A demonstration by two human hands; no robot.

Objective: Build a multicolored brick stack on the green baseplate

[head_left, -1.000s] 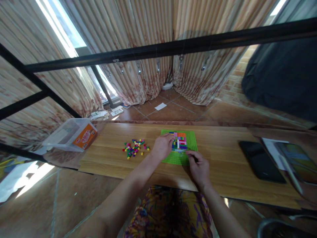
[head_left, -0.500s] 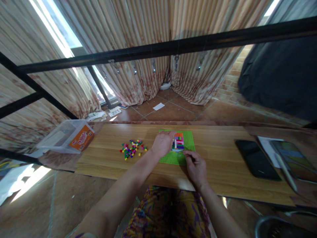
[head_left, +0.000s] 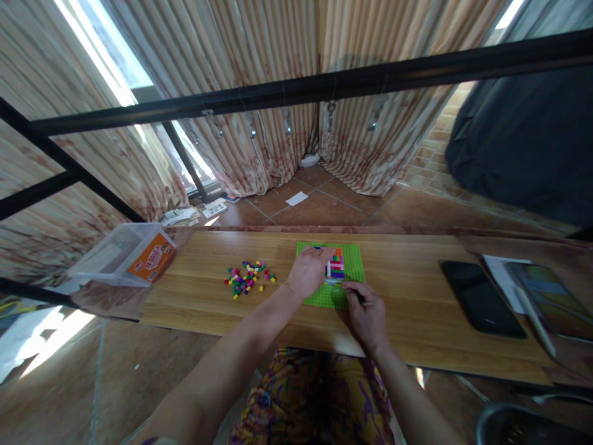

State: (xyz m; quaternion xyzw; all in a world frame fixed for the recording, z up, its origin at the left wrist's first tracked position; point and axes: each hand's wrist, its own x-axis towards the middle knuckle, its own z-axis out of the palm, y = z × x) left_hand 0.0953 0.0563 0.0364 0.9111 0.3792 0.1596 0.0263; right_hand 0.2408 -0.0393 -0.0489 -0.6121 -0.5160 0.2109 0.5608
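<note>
"Left hand point(head_left: 308, 272), how is it standing?"

"It is half bent, palm down, over the left part of the flat block of many-coloured plastic bricks point(head_left: 336, 267). The index finger lies stretched across the top of this block. If something is under the other fingers, I cannot tell; the hand itself covers it."

"And the right hand point(head_left: 368, 309)?"

"It is curled, with thumb and index finger nearly together at the near right corner of the block. Whether a small piece is between them, I cannot tell."

"Where is the block?"

"On the bright green studded plastic plate point(head_left: 354, 259), which lies on the long brown wooden board point(head_left: 403, 272). The loose pile of small coloured plastic bricks point(head_left: 245, 281) is to the left, apart from the plate."

"What could go wrong?"

"In my judgement, uneven pressing by the left hand could tilt a brick or make its neighbour loose. Also the plate could slide, if the right hand does not steady it."

"What differs from the earlier frame?"

"The left hand has shifted slightly to the right and hides more of the block. The right hand and the pile look almost the same."
</note>
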